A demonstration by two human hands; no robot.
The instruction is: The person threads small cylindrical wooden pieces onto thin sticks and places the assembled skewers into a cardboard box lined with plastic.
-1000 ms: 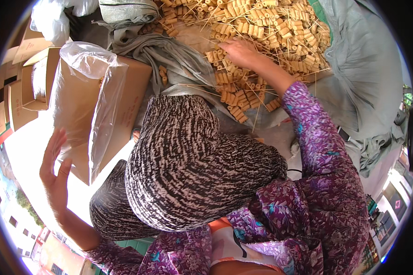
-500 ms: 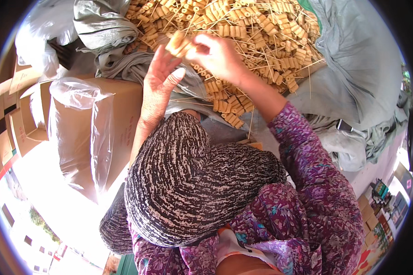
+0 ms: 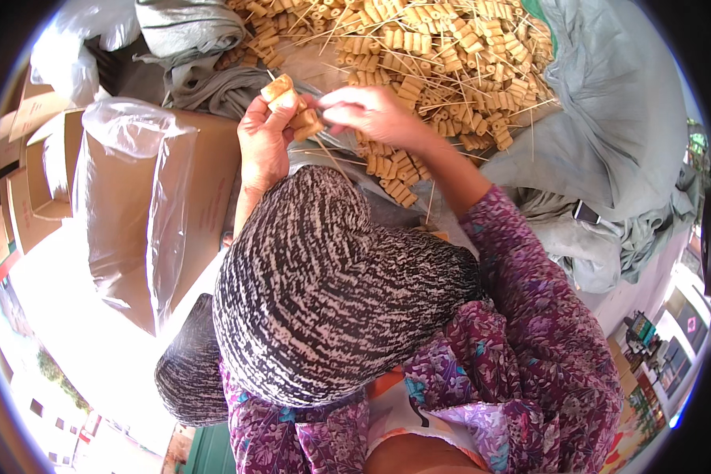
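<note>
My left hand (image 3: pixel 262 141) is closed on a skewer of yellow-tan, tube-shaped pieces (image 3: pixel 277 88). The skewer slants, and its thin stick comes out below the lowest piece toward my knee. Thumb and fingers press around the middle of it, hiding some pieces. Just to the right, my right hand (image 3: pixel 375 114) has its fingers stretched toward the skewer, slightly blurred, with nothing seen in them. Beyond both hands lies a large heap of similar skewers (image 3: pixel 442 71), sticks pointing every way, on grey cloth.
A cardboard box (image 3: pixel 213 170) draped with clear plastic stands at the left, other cartons (image 3: pixel 28 205) behind it. Grey sacking (image 3: pixel 608 118) rises around the heap on the right. A dark phone-like object (image 3: pixel 586 212) lies on the cloth. My patterned knees (image 3: pixel 332 292) fill the middle.
The skewer has come down and nearer, and my left hand has gone from spread fingers to gripping it. My right hand, which was holding it, has let go and lowered slightly.
</note>
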